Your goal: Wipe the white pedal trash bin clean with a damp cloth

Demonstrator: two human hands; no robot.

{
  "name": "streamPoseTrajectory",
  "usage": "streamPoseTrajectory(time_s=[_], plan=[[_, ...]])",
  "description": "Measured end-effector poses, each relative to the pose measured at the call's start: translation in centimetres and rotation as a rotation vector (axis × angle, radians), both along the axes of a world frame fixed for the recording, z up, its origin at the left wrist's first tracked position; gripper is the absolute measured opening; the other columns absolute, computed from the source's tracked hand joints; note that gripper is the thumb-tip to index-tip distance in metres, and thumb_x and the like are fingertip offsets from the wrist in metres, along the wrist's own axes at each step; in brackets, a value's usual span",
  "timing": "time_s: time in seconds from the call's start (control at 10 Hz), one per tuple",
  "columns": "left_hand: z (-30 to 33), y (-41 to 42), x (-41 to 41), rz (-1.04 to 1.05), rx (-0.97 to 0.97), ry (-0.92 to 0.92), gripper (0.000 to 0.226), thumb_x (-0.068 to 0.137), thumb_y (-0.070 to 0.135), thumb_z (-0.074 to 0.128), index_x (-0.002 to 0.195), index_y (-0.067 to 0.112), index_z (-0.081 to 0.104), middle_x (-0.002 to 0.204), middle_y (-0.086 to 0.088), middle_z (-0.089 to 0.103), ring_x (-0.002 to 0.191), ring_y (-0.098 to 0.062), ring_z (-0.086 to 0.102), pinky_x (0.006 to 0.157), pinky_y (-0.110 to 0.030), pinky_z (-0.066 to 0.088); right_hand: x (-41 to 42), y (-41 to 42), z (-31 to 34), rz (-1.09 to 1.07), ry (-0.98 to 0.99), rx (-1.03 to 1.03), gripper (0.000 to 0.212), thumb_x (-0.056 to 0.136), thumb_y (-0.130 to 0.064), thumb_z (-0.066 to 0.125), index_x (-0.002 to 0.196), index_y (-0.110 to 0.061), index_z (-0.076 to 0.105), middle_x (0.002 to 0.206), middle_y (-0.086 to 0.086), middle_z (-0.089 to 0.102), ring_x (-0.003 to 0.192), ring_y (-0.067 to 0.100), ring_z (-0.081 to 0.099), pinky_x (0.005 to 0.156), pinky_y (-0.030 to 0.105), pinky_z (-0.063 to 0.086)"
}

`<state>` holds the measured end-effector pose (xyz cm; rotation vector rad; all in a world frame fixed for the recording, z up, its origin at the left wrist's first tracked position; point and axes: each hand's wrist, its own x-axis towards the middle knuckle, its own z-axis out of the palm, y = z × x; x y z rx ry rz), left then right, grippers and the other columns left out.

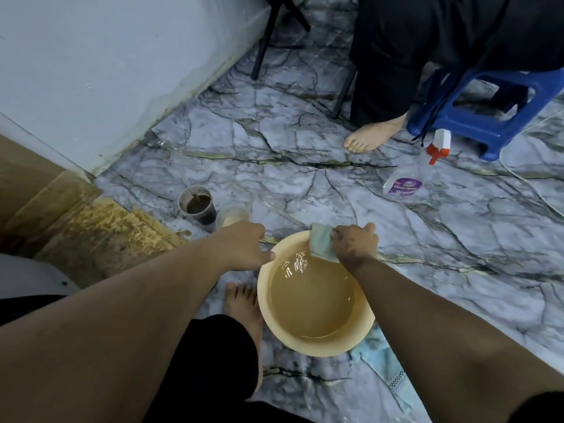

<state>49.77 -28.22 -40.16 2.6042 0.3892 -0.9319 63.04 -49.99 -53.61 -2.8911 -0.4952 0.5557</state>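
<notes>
- Cloth point(322, 243), pale green, hangs over the far rim of the cream basin point(265, 300), its lower end dipping toward the murky water.
- Your right hand point(354, 245) grips the cloth, fingers curled round its right side, knuckles up; the fingertips are hidden under the fabric.
- Your left hand point(244, 250) rests at the basin's left rim, thumb stretched onto the rim; the other fingers are turned away from you, so you cannot tell how far they curl.
- A white curved shape point(30, 277) at the left edge of the floor may be the pedal bin; it is cut off and hard to make out.
- Your bare foot point(242, 303) sits just beside the basin's left side, and a light blue towel point(378, 358) lies partly under its near-right edge.
- Two cups point(198, 204) stand near the cardboard point(91, 227) on the floor's left side.
- A glass-cleaner spray bottle point(409, 178) lies by the blue stool point(476, 117), where another person's foot point(370, 134) shows.
</notes>
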Motion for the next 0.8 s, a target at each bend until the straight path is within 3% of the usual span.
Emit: streamPoseTrajectory(time_s=[0.1,0.2,0.3,0.4,0.5,0.6,0.7,0.8], plan=[[0.0,0.2,-0.4,0.004,0.012,0.017,0.062,0.096,0.055,0.056,0.142,0.015,0.047,0.139,-0.005,0.054,0.121,-0.024,0.052,0.094,-0.037,0.047,-0.7,-0.5,0.0,0.107,-0.079,0.006,0.029,0.101,-0.037,0.044,0.119,-0.023,0.060,0.118,0.004,0.059,0.109,0.027,0.040,0.088,0.038,0.036],[0.3,0.4,-0.9,0.026,0.005,0.010,0.065,0.095,0.056,0.057,0.144,0.015,0.046,0.142,-0.005,0.052,0.123,-0.023,0.052,0.095,-0.037,0.047,-1.4,-0.6,-0.1,0.106,-0.035,0.004,0.031,0.096,-0.032,0.057,0.124,-0.018,0.050,0.127,0.008,0.047,0.114,0.029,0.041,0.093,0.038,0.041],[1.0,0.2,-1.5,0.051,0.015,0.008,0.062,0.096,0.055,0.057,0.141,0.014,0.048,0.139,-0.005,0.053,0.118,-0.022,0.054,0.092,-0.036,0.048,-1.8,0.0,1.0,0.102,-0.024,-0.072,0.039,0.093,-0.026,0.058,0.128,-0.017,0.046,0.132,0.012,0.041,0.117,0.031,0.041,0.095,0.041,0.043],[2.4,0.3,-2.2,0.069,0.032,0.015,0.053,0.097,0.053,0.056,0.129,0.011,0.053,0.131,-0.010,0.057,0.100,-0.021,0.053,0.076,-0.032,0.043,-2.4,0.9,3.3,0.106,0.003,-0.198,0.044,0.095,-0.033,0.050,0.135,-0.016,0.044,0.136,0.013,0.042,0.119,0.032,0.043,0.096,0.041,0.043],[4.7,1.2,-3.6,0.193,0.001,-0.013,0.062,0.097,0.052,0.058,0.141,0.010,0.048,0.144,-0.013,0.051,0.119,-0.027,0.055,0.086,-0.032,0.044,-3.5,2.4,6.3,0.143,0.028,-0.160,0.043,0.095,-0.040,0.048,0.131,-0.016,0.049,0.133,0.012,0.052,0.119,0.032,0.049,0.094,0.041,0.044],[8.5,2.7,-5.7,0.292,0.032,-0.129,0.046,0.097,0.051,0.058,0.117,0.010,0.062,0.095,-0.007,0.061,0.080,-0.021,0.058,0.064,-0.031,0.040,-5.6,5.6,10.4,0.241,0.109,0.019,0.037,0.095,-0.041,0.054,0.121,-0.015,0.057,0.124,0.008,0.061,0.112,0.028,0.058,0.089,0.036,0.049],[14.1,4.5,-9.2,0.393,0.094,-0.268,0.034,0.099,0.050,0.055,0.099,0.016,0.055,0.090,-0.001,0.057,0.076,-0.018,0.055,0.073,-0.037,0.049,-8.7,10.7,16.1,0.398,0.181,0.262,0.039,0.093,-0.041,0.064,0.118,-0.011,0.063,0.112,0.008,0.068,0.103,0.024,0.064,0.079,0.028,0.051],[18.5,6.0,-14.9,0.529,0.188,-0.530,0.044,0.095,0.056,0.057,0.124,0.022,0.058,0.108,0.003,0.065,0.097,-0.017,0.062,0.089,-0.039,0.053,-13.8,14.6,22.5,0.582,0.215,0.480,0.028,0.093,-0.039,0.065,0.103,-0.014,0.067,0.078,-0.009,0.061,0.069,0.002,0.056,0.053,0.010,0.042]])
